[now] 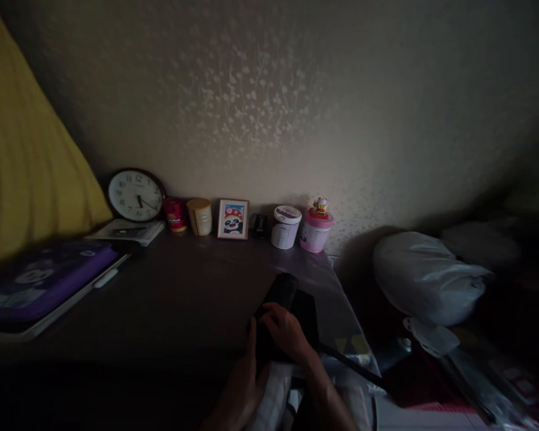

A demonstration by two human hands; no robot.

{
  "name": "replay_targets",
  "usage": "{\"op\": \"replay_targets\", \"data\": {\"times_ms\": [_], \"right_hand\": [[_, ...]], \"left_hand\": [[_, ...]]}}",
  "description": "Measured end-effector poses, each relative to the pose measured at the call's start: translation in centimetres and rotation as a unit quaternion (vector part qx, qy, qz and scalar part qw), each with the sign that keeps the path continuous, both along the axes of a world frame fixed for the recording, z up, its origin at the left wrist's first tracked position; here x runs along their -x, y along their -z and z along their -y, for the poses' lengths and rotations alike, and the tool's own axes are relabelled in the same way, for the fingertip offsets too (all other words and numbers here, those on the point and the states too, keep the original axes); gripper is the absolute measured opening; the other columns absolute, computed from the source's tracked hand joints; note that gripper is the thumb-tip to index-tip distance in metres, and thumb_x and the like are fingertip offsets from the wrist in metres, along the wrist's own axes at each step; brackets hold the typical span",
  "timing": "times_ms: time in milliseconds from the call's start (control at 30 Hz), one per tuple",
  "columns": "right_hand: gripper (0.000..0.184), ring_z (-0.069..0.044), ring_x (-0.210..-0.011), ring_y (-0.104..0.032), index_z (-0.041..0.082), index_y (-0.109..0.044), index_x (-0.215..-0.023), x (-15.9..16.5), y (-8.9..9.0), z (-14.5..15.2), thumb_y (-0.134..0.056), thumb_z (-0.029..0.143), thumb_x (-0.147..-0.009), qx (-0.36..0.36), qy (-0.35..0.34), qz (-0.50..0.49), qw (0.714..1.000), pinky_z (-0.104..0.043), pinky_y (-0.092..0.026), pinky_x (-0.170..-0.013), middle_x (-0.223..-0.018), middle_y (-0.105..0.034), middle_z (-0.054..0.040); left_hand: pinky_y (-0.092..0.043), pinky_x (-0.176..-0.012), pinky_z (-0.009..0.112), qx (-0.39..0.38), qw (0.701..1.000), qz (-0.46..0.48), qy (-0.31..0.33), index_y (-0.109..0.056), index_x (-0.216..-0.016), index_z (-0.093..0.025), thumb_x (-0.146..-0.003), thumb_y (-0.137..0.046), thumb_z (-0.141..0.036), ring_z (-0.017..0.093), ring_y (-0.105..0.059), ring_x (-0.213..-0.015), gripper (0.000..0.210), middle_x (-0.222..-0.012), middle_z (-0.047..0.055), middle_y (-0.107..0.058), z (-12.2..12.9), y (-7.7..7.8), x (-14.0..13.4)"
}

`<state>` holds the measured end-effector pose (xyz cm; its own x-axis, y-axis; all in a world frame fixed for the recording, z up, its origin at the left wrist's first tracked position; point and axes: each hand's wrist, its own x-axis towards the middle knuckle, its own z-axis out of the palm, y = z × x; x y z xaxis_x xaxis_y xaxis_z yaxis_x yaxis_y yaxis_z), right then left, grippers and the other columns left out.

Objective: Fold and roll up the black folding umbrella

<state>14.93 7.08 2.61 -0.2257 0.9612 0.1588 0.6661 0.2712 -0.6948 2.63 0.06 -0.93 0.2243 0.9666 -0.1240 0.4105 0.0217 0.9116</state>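
Observation:
Near the front right of the dark table lies a black, soft-looking object with a rounded, roll-like top and a flat black part beside it. It is too dark to tell its kind. My right hand is over it with fingers bent, gripping its near side. My left hand is at its left edge, index finger straight along it and thumb on the near side, so the object sits between them. A black strap runs from the object to the right, over the table's edge.
Along the wall stand a clock, a red can, a yellow tub, a framed panda picture, a white tub and a pink-lidded tub. A purple case lies left. White bags sit right.

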Motion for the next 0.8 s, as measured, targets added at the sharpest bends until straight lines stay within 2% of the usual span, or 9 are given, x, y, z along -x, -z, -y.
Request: {"op": "replay_targets", "data": {"times_ms": [100,167,267,333,433,533,633,700,800], "right_hand": [[0.027,-0.018,-0.088,-0.061,0.02,-0.061,-0.1,0.2,0.5,0.3,-0.042,0.017,-0.081,-0.042,-0.014,0.031,0.999,-0.03,-0.044,-0.08,-0.091,-0.069,-0.0026],[0.029,-0.018,-0.088,-0.061,0.021,-0.059,-0.105,0.0,0.5,0.6,-0.042,0.018,-0.082,-0.05,-0.027,0.015,0.998,-0.029,-0.045,-0.08,-0.089,-0.069,-0.0018],[0.026,-0.016,-0.09,-0.06,0.022,-0.06,-0.103,-0.6,0.4,0.8,-0.042,0.022,-0.085,-0.082,-0.02,-0.022,0.996,-0.028,-0.045,-0.08,-0.096,-0.067,-0.0024],[0.023,-0.017,-0.093,-0.058,0.022,-0.063,-0.098,-1.4,0.5,0.5,-0.042,0.022,-0.086,-0.129,-0.011,-0.007,0.992,-0.03,-0.044,-0.083,-0.099,-0.066,-0.0036],[0.023,-0.019,-0.102,-0.054,0.022,-0.064,-0.095,-2.8,1.3,-1.7,-0.044,0.019,-0.085,-0.196,-0.017,0.05,0.979,-0.037,-0.04,-0.089,-0.105,-0.064,-0.0048],[0.025,-0.02,-0.11,-0.05,0.022,-0.064,-0.099,-4.3,2.0,-4.9,-0.043,0.019,-0.086,-0.221,-0.006,0.091,0.971,-0.04,-0.038,-0.092,-0.108,-0.064,-0.0056],[0.029,-0.02,-0.11,-0.051,0.019,-0.061,-0.107,-5.3,2.1,-6.8,-0.039,0.019,-0.087,-0.23,0.067,0.097,0.966,-0.041,-0.038,-0.093,-0.114,-0.06,-0.0085],[0.03,-0.02,-0.108,-0.052,0.017,-0.059,-0.11,-5.3,2.0,-6.5,-0.039,0.021,-0.087,-0.242,0.087,0.079,0.963,-0.04,-0.039,-0.093,-0.113,-0.061,-0.0097],[0.028,-0.019,-0.108,-0.052,0.019,-0.061,-0.106,-4.5,2.0,-5.1,-0.04,0.022,-0.088,-0.242,-0.005,0.069,0.968,-0.039,-0.037,-0.095,-0.106,-0.064,-0.0077]], "left_hand": [[-0.044,-0.087,0.025,-0.015,1.0,0.005,0.018,0.005,-0.141,-0.013,-0.083,-0.036,-0.017,0.015,-0.06,-0.1,0.071,-0.125,0.012,-0.054,-0.2,0.3,0.1],[-0.044,-0.086,0.025,-0.007,1.0,-0.001,0.016,-0.001,-0.141,-0.013,-0.082,-0.037,-0.017,0.015,-0.062,-0.097,0.069,-0.122,0.012,-0.056,-0.4,0.5,0.2],[-0.042,-0.09,0.025,-0.012,1.0,-0.006,0.022,-0.006,-0.141,-0.013,-0.082,-0.038,-0.018,0.015,-0.058,-0.105,0.068,-0.124,0.011,-0.055,-0.4,0.8,0.4],[-0.037,-0.096,0.025,-0.027,0.999,-0.007,0.025,-0.008,-0.141,-0.012,-0.082,-0.038,-0.019,0.015,-0.051,-0.114,0.066,-0.131,0.011,-0.049,-0.4,1.0,0.4],[-0.032,-0.101,0.025,-0.042,0.999,-0.021,0.014,-0.011,-0.14,-0.013,-0.083,-0.038,-0.021,0.014,-0.042,-0.122,0.064,-0.138,0.01,-0.039,-0.3,1.3,0.3],[-0.031,-0.102,0.026,-0.038,0.999,-0.033,0.018,-0.011,-0.14,-0.012,-0.084,-0.037,-0.024,0.014,-0.041,-0.124,0.063,-0.137,0.011,-0.041,-0.4,1.5,0.2],[-0.029,-0.104,0.027,-0.042,0.998,-0.031,0.021,-0.009,-0.141,-0.013,-0.085,-0.037,-0.025,0.014,-0.036,-0.126,0.063,-0.139,0.01,-0.038,-0.5,1.5,0.2],[-0.027,-0.105,0.027,-0.043,0.998,-0.032,0.02,-0.01,-0.141,-0.014,-0.085,-0.036,-0.025,0.014,-0.034,-0.128,0.063,-0.141,0.009,-0.034,-0.5,1.5,0.3],[-0.027,-0.105,0.028,-0.033,0.998,-0.039,0.022,-0.011,-0.14,-0.012,-0.085,-0.036,-0.026,0.014,-0.035,-0.128,0.062,-0.14,0.011,-0.035,-0.5,1.6,0.4]]}}
